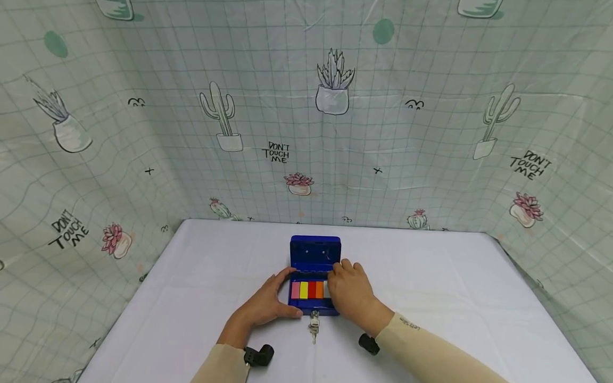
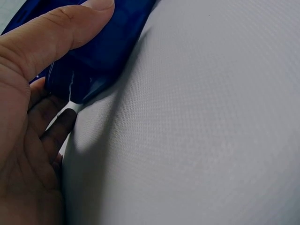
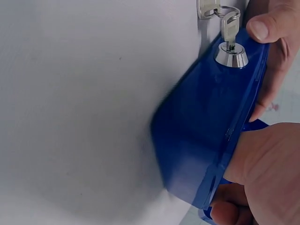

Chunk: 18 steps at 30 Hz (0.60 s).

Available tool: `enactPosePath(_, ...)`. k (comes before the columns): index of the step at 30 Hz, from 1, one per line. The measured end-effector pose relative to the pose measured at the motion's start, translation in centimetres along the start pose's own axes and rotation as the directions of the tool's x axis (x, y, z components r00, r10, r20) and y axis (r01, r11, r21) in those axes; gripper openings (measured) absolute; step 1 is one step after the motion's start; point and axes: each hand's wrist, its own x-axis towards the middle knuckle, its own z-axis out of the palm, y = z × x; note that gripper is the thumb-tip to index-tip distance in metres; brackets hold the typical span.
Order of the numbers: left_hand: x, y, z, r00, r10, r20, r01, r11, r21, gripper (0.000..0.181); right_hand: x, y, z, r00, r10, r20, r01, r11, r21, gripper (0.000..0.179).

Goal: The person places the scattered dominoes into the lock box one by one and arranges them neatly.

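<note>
A blue metal cash box [image 1: 311, 313] lies on the table with its lid [image 1: 315, 250] raised at the back. Pink [image 1: 295, 290], yellow [image 1: 304, 290], red [image 1: 312, 290] and orange [image 1: 320, 290] blocks stand side by side in it, and a pale block [image 1: 326, 289] shows partly beside my right hand. My left hand [image 1: 265, 302] holds the box's left end, thumb at the front, fingers toward the back. My right hand [image 1: 351, 292] reaches into the right end; its fingertips are hidden, and I cannot tell what they hold. Keys [image 1: 314, 325] hang from the front lock [image 3: 231, 55].
The box sits on a white-covered table [image 1: 215, 255]. Behind and at both sides rises a grid-patterned curtain [image 1: 268, 111] with cactus drawings. Black wrist cameras [image 1: 259, 355] sit close above the tabletop, one at each wrist.
</note>
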Motion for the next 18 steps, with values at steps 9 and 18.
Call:
enactPosePath(9, -0.02, 0.25, -0.04, 1.000, -0.011, -0.006, 0.011, 1.000, 0.017, 0.108, -0.02, 0.06, 0.21, 0.999, 0.033, -0.030, -0.030, 0.996, 0.086, 0.020)
enactPosePath(18, 0.15, -0.07, -0.07, 1.000, 0.010, 0.005, -0.010, 1.000, -0.002, 0.107, -0.06, -0.08, -0.14, 0.999, 0.040, -0.007, -0.039, 0.993, 0.111, 0.018)
